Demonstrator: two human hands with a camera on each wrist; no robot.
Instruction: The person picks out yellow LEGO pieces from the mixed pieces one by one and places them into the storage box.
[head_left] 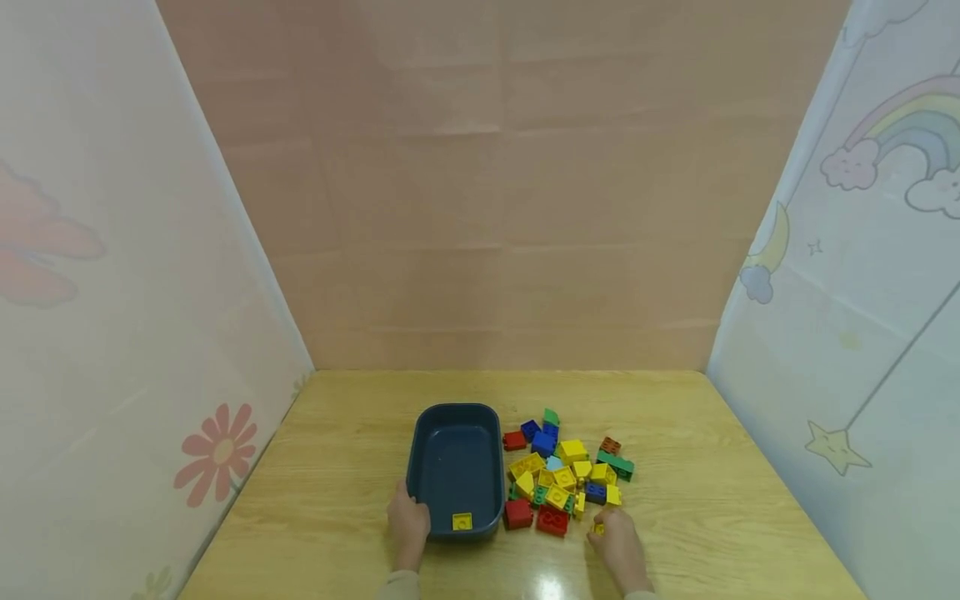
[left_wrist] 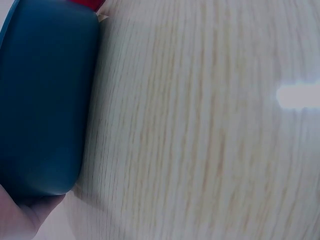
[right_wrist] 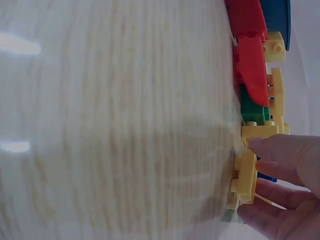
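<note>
A dark blue tub point(head_left: 459, 410) stands left of a pile of toy building bricks. My left hand point(head_left: 409, 518) grips the tub's left side near its front corner, and in the left wrist view its fingers point(left_wrist: 47, 205) lie against the tub wall. Inside the tub, near the front, is one yellow brick point(head_left: 462, 522). My right hand point(head_left: 619, 542) is at the near right edge of the pile, with a small yellow brick point(right_wrist: 245, 175) between its thumb and fingers. The palm side of this hand is hidden in the head view.
Close to the tub's right side lie red bricks point(head_left: 518, 514), with yellow, blue and green ones heaped behind. A long green brick point(head_left: 617, 464) marks the pile's right side. Printed sheets enclose the wooden table point(head_left: 337, 442) at the back and sides.
</note>
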